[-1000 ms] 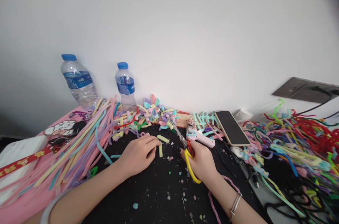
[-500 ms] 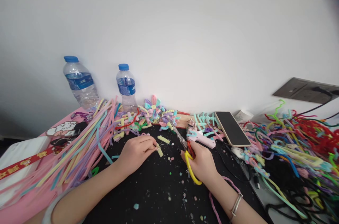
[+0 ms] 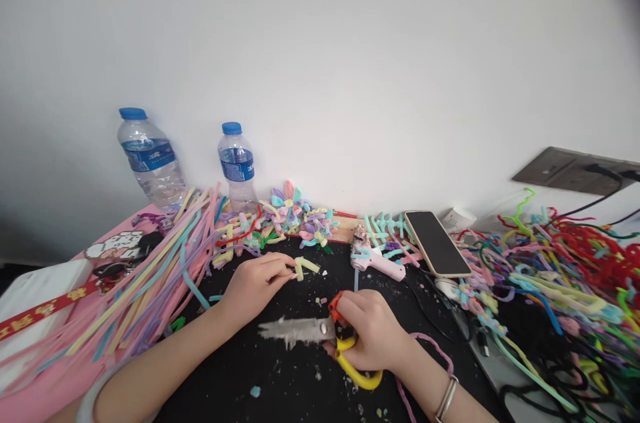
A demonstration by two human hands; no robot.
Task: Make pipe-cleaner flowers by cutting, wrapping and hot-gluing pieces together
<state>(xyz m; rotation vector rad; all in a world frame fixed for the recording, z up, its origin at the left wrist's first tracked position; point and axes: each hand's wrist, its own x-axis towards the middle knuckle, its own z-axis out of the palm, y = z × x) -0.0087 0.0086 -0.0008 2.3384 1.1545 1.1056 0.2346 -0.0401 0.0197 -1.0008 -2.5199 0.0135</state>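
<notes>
My left hand [image 3: 257, 286] pinches a short pale yellow pipe cleaner piece [image 3: 299, 271] between its fingertips. Just beside that piece, and seeming to touch it, lies another yellow piece [image 3: 311, 265] on the black tabletop. In my right hand [image 3: 373, 326] is a pair of scissors [image 3: 295, 329] with one red and one yellow handle loop. Its fuzz-covered blades point left, low over the table and below my left hand. Behind my right hand lies a pale pink glue gun [image 3: 383, 264] with a glue stick showing.
Several bundled pipe cleaners [image 3: 150, 283] spread across the left side. Pipe cleaner flowers [image 3: 289, 204] lie at the back near two water bottles [image 3: 237, 159]. A phone [image 3: 439, 243] and tangled pipe cleaners [image 3: 575, 263] are at right. Small scraps dot the black surface [image 3: 225, 369].
My right hand has come down toward me, and the scissors have swung from pointing away to pointing left. My left hand has stayed nearly in place with the yellow piece.
</notes>
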